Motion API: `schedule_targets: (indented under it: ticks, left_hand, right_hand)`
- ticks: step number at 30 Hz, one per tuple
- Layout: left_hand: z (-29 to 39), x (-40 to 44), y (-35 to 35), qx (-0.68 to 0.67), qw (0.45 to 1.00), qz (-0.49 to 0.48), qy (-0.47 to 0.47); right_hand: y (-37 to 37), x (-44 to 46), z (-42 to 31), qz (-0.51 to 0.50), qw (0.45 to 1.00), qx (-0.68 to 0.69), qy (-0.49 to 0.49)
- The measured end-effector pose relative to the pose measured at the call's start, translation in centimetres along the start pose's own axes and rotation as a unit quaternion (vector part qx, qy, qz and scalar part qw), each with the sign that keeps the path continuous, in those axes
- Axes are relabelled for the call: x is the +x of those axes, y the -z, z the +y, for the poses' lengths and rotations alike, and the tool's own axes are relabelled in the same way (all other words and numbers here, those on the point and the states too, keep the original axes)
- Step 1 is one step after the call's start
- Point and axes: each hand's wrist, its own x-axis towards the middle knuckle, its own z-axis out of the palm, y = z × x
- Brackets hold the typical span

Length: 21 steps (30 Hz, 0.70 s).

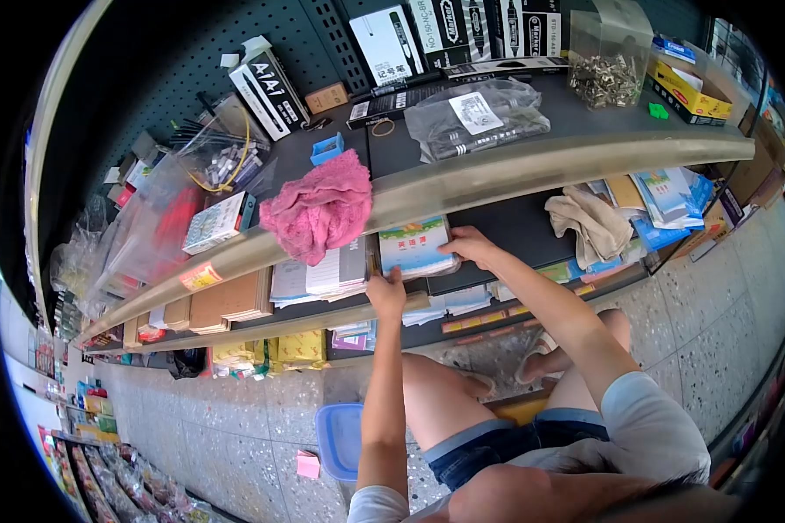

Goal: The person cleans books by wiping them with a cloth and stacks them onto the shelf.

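Observation:
A stack of exercise books (414, 247) with a blue and white cover and red characters lies on the lower shelf, between my hands. My left hand (386, 295) grips its near left corner, thumb on top and fingers mostly hidden. On the right edge, my right hand (471, 247) is closed around the side of the same stack. Just left of it are piles of white-covered notebooks (338, 272). A pink cloth (320, 207) hangs over the upper shelf's front edge, and a beige cloth (589, 227) lies to the right on the lower shelf.
The upper shelf's front rail (515, 167) runs just above my hands. Marker boxes (462, 30), a bag of pens (480, 118) and a clear box of metal clips (604, 80) stand on that shelf. A blue plastic basin (338, 442) sits on the floor.

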Motion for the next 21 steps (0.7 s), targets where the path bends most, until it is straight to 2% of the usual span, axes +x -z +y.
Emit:
schedule_targets:
  ticks: [5,7,9,12,14,17,18,19,20,21]
  left_hand:
    - [0.8,-0.4,0.2,0.050,0.998,0.020,-0.010]
    - [1.3,-0.8,0.6,0.063,0.998,0.013,-0.016]
    - [1.7,-1.2,1.1,0.069,0.997,0.002,-0.039]
    - [2.4,-1.7,1.7,0.064,0.997,-0.052,-0.006]
    - [2.2,-2.7,1.3,0.068,0.995,0.010,-0.073]
    - [3.5,-7.0,1.7,0.093,0.977,0.060,-0.181]
    - [4.2,-8.9,1.8,0.120,0.965,0.065,-0.226]
    - [4.5,-10.9,1.6,0.147,0.949,0.068,-0.270]
    - [3.6,-12.8,0.2,0.130,0.949,0.001,-0.286]
    - [3.3,-13.7,0.3,0.132,0.952,-0.001,-0.277]
  right_hand:
    - [-0.1,1.1,0.4,0.034,0.997,-0.074,-0.006]
    - [-0.4,1.5,1.0,0.078,0.986,-0.146,0.029]
    - [-1.0,1.4,0.8,0.105,0.966,-0.233,0.044]
    - [-1.7,0.6,-0.6,0.124,0.924,-0.361,0.030]
    - [-2.2,0.0,-1.1,0.135,0.898,-0.418,0.016]
    - [-2.9,-2.9,-0.4,0.240,0.843,-0.467,0.116]
    - [-2.7,-5.2,-0.8,0.231,0.852,-0.434,0.177]
    - [-2.6,-6.7,0.0,0.222,0.834,-0.431,0.263]
    - [-2.5,-8.3,1.2,0.211,0.810,-0.425,0.345]
    - [-2.4,-10.3,2.9,0.194,0.782,-0.415,0.422]
